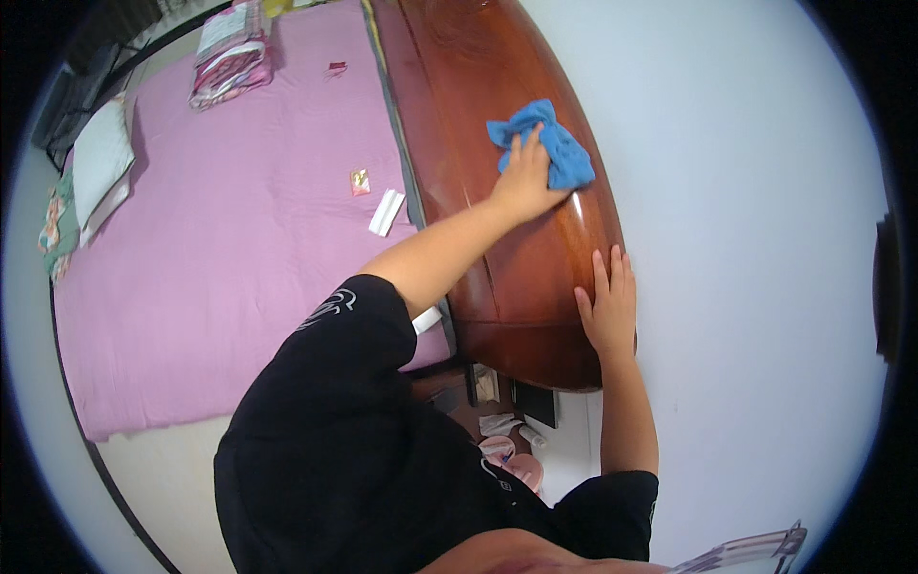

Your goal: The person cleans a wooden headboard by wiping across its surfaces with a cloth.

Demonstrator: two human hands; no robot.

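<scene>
My left hand (529, 179) lies on a crumpled blue cloth (570, 159), pressing it against the glossy reddish-brown wooden headboard (459, 143). Its fingers spread over the cloth, and the thumb side is partly hidden. Lower right, my right hand (609, 305) rests palm down near the headboard's curved outer edge, beside the wall, with its fingers apart and nothing held.
Left of the headboard is a bed with a pink sheet (237, 237), bearing folded bedding (231, 68), a pillow (104, 161), a small packet (360, 182) and a white strip-like object (386, 212). A pale wall (739, 215) stands right. Pink containers (526, 470) sit below the headboard's end.
</scene>
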